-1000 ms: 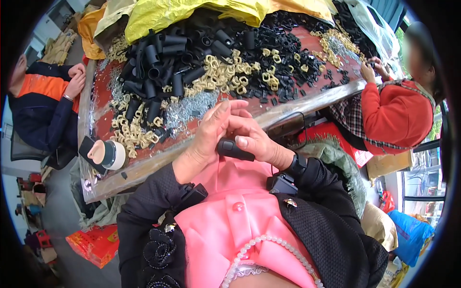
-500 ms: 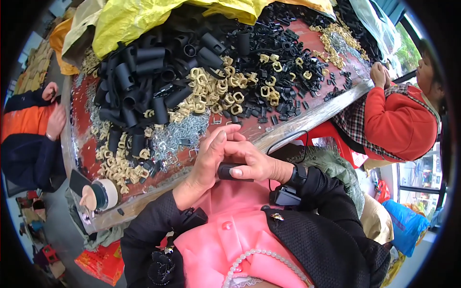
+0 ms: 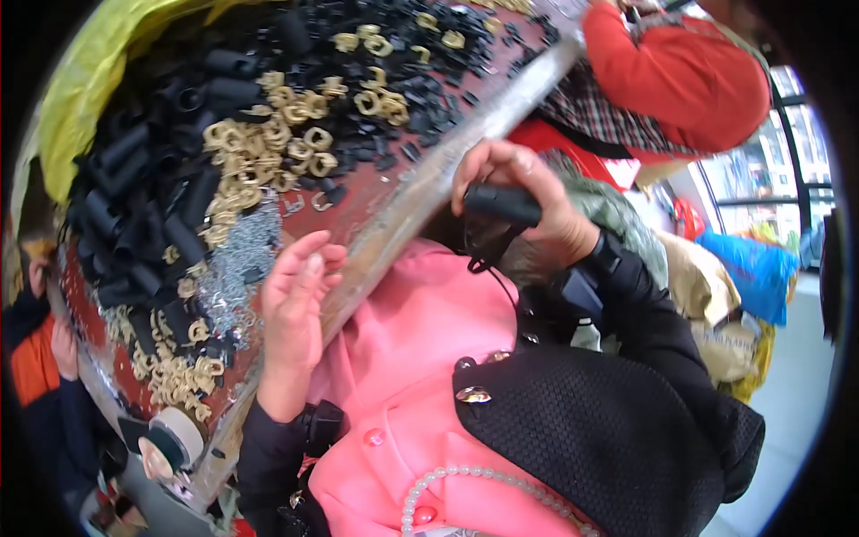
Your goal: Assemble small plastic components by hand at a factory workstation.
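Red table (image 3: 376, 201) w/ black tubes (image 3: 170, 233), brass rings (image 3: 268, 148)

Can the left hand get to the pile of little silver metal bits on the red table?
Probably yes. The left hand is open and empty at the red table's edge, right beside the silver metal bits, with nothing between them.

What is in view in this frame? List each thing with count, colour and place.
black tubes: many, black, heaped at table's left
brass rings: many, yellowish, scattered mid-table
small metal parts: pile, silvery, by left hand
table: one, reddish top, metal edge
yellow sheet: one, far left edge
tape roll: one, pale, near corner
co-worker's red sleeve: upper right
black tube: one, in right hand
left hand: open, over table edge
right hand: gripping black tube
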A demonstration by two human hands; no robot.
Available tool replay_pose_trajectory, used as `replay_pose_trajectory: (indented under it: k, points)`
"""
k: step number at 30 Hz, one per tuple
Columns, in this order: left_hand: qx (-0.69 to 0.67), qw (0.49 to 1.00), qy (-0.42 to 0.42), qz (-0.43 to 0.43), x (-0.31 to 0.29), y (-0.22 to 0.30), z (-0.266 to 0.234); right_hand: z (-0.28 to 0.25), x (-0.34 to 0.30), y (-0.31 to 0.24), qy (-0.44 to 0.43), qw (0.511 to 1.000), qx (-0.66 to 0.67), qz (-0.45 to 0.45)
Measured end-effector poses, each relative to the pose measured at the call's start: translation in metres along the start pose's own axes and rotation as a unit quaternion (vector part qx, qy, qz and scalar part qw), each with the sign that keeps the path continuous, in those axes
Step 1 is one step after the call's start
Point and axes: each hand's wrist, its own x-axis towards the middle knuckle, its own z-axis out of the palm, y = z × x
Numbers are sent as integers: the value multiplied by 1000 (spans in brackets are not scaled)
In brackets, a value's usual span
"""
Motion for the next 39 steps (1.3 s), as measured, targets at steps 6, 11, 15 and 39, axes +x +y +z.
replay_pose_trajectory:
  k: [6, 11, 15, 39]
  points:
    - [8, 1000, -7, -7, 5, -5, -4, -58, -80, -12, 160, 974, -157, -42]
    - [22, 1000, -1, -11, 7, -5, -6, -78, -135, -6, 299, 947, -116, -26]
    - [38, 999, 4, 5, 1, -3, -2, -128, -190, 15, 366, 851, -345, 150]
    - [17, 999, 10, 36, -5, -9, -14, -28, 4, 29, -274, 639, -718, 32]
